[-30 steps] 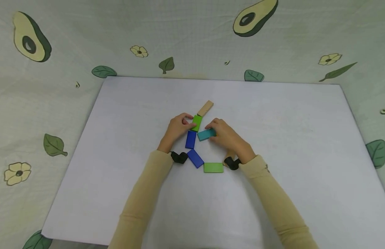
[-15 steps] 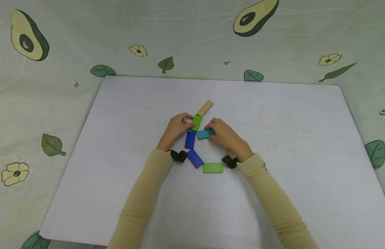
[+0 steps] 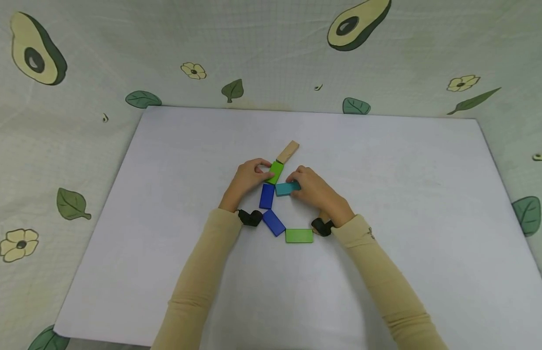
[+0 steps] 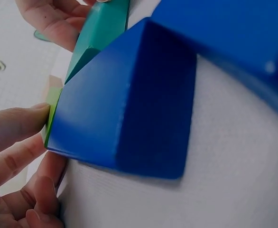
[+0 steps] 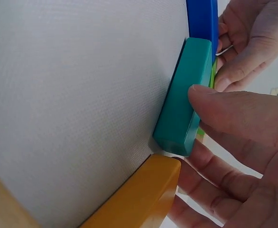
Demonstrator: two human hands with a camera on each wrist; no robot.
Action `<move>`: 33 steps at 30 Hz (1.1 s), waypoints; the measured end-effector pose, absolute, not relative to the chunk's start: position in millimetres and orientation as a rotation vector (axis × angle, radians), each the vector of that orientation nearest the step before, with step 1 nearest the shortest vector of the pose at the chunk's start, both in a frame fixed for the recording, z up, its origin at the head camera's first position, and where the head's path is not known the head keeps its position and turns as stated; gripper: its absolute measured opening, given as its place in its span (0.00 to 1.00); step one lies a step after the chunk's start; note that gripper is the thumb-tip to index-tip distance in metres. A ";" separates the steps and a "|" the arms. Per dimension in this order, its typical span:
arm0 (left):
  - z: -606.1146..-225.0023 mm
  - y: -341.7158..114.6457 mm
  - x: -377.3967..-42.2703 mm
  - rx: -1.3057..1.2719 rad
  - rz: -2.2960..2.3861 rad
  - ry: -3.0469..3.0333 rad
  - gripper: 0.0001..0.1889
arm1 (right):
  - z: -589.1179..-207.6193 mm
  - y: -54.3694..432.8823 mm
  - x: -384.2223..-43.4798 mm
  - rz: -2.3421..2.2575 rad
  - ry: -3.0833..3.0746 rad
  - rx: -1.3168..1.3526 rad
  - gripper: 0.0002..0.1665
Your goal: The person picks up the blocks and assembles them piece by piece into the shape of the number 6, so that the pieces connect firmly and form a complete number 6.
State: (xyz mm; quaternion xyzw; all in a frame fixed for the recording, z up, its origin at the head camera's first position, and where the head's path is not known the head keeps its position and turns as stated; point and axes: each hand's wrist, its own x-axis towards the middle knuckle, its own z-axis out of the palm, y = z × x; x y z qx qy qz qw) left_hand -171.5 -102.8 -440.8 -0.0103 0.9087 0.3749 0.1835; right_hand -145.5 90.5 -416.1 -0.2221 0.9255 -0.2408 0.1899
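My left hand (image 3: 246, 180) pinches a green wooden block (image 3: 276, 171) between thumb and fingers; the thumb presses on that green block (image 4: 53, 116) in the left wrist view. Opposite it, my right hand (image 3: 316, 190) grips a teal block (image 3: 285, 189), thumb on one long side and fingers behind. The teal block's left end meets the corner where the green block and a blue block (image 3: 266, 196) come together. A yellow block (image 5: 141, 192) lies close to the teal block's other end in the right wrist view; the right hand hides it in the head view.
A curved line of blocks continues on the white tabletop (image 3: 166, 170): a natural wood block (image 3: 288, 151) at the far end, a second blue block (image 3: 274, 223) and a light green block (image 3: 299, 236) nearer. Another wood block (image 3: 324, 215) shows partly under the right wrist.
The right hand has moved slightly left and turned the teal block straighter, its left end now closer against the green and blue blocks. The left hand has kept its hold.
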 end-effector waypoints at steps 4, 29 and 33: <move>-441.4 -103.4 -172.4 -0.029 1.054 2.560 0.21 | -416.0 90.1 -145.6 -0.677 2.600 -0.624 0.19; -440.7 -103.8 -169.4 -0.008 1.098 2.571 0.20 | -390.1 122.2 -141.4 -0.857 2.575 -0.469 0.23; -439.9 -103.6 -169.0 -0.016 1.101 2.565 0.20 | -391.1 133.6 -139.0 -0.826 2.569 -0.398 0.24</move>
